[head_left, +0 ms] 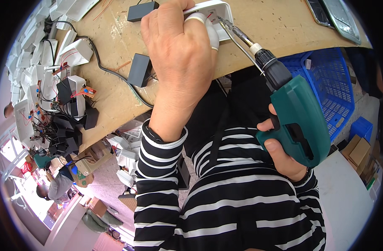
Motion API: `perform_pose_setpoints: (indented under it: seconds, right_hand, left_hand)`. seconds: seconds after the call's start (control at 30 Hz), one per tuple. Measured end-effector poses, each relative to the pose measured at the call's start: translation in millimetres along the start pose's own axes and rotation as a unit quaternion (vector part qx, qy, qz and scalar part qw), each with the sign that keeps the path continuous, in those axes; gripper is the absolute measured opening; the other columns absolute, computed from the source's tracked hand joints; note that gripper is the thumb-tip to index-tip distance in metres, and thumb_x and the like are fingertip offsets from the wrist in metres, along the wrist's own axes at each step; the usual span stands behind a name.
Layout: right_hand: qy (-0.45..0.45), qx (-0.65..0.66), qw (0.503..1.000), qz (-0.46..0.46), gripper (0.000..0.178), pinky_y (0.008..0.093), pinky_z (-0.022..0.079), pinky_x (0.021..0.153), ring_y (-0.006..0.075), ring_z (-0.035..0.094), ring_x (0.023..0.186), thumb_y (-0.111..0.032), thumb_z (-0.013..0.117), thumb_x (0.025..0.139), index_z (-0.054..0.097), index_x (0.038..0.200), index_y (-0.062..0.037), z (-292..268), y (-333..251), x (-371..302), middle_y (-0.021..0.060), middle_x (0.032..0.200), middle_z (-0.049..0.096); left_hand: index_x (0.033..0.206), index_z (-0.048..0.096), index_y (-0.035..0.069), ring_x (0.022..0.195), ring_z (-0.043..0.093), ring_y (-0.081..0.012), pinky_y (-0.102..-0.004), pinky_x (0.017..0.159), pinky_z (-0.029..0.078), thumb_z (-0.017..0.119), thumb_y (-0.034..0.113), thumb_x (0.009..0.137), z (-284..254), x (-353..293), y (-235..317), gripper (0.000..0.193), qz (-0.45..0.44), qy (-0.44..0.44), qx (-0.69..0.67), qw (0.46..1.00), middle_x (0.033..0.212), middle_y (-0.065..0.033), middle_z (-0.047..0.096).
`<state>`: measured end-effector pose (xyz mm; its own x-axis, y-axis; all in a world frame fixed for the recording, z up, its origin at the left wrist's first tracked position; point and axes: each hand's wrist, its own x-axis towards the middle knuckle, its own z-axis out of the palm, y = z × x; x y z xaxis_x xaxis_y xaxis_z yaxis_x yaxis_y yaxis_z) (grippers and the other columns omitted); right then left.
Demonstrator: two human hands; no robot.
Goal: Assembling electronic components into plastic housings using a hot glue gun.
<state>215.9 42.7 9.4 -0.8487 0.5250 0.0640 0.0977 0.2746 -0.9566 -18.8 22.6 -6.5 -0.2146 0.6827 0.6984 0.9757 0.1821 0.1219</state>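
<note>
My left hand (174, 50) grips a white plastic housing (225, 35) against the workbench. White finger cots (213, 35) cover at least two of its fingers, and a bit of red wire shows inside the housing. In my right hand (283, 159) is a green soldering gun (302, 121) with a black collar and a thin metal feed tube alongside its barrel. Its tip reaches into the housing, close to the red wire; whether they touch I cannot tell. Beside my left hand lie two black boxes, one near my wrist (140, 70) and one farther back (143, 11).
A black cable (100, 62) crosses the bench (116, 31) on the left. Piled there are white housings (80, 52), circuit boards with wires (89, 91) and black boxes. A blue plastic crate (331, 83) stands below the bench at right. Another person (59, 188) sits at far left.
</note>
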Motion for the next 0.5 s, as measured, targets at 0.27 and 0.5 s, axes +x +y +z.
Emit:
perform_pose_setpoints:
  seconds: [0.27, 0.5]
  right_hand:
    - [0.002, -0.006, 1.0, 0.015, 0.048, 0.0313, 0.048, 0.077, 0.02, 0.059, 0.087, -0.009, 0.061, 0.078, 0.042, 0.121, 0.0012, 0.3, 2.5, 2.6, 0.0162, 0.119, 0.049]
    - [-0.002, 0.011, 1.0, -0.002, 0.05, 0.0312, 0.048, 0.076, 0.0205, 0.059, 0.087, -0.004, 0.06, 0.078, 0.04, 0.123, 0.002, -0.8, 5.0, 9.6, 0.0184, 0.119, 0.048]
  left_hand:
    - [0.073, 0.055, -0.004, 0.077, 0.05, -0.0293, -0.0365, 0.069, 0.039, 0.061, 0.002, 0.064, -9.3, 12.5, 12.0, 0.012, 0.0, -0.035, -0.004, 0.999, 0.087, -0.0141, 0.052]
    - [0.072, 0.054, -0.004, 0.075, 0.05, -0.0285, -0.0357, 0.066, 0.039, 0.059, -0.001, 0.064, 51.7, 11.4, -6.2, 0.01, 0.091, 0.352, -0.334, 0.87, 0.086, -0.0139, 0.052]
